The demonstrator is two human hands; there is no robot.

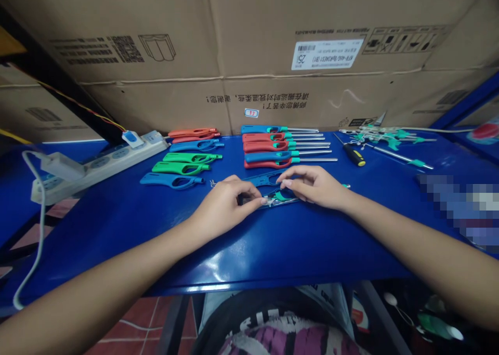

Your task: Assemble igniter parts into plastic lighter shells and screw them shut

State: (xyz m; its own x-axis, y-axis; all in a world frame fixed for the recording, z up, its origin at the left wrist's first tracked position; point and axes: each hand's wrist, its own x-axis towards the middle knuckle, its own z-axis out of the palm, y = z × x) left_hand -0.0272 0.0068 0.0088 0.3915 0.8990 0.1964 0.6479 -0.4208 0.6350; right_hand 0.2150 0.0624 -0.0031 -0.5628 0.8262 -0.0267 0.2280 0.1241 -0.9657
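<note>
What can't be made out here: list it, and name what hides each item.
- Head view: what the left hand pinches, if anything; its own thumb and fingers cover it.
- Head view: details of the small green and metal parts between the hands; too small, partly covered by fingers.
- Head view: the item at the right edge; pixelated.
- Head view: the large lettering on the carton; cut off by the top edge.
</note>
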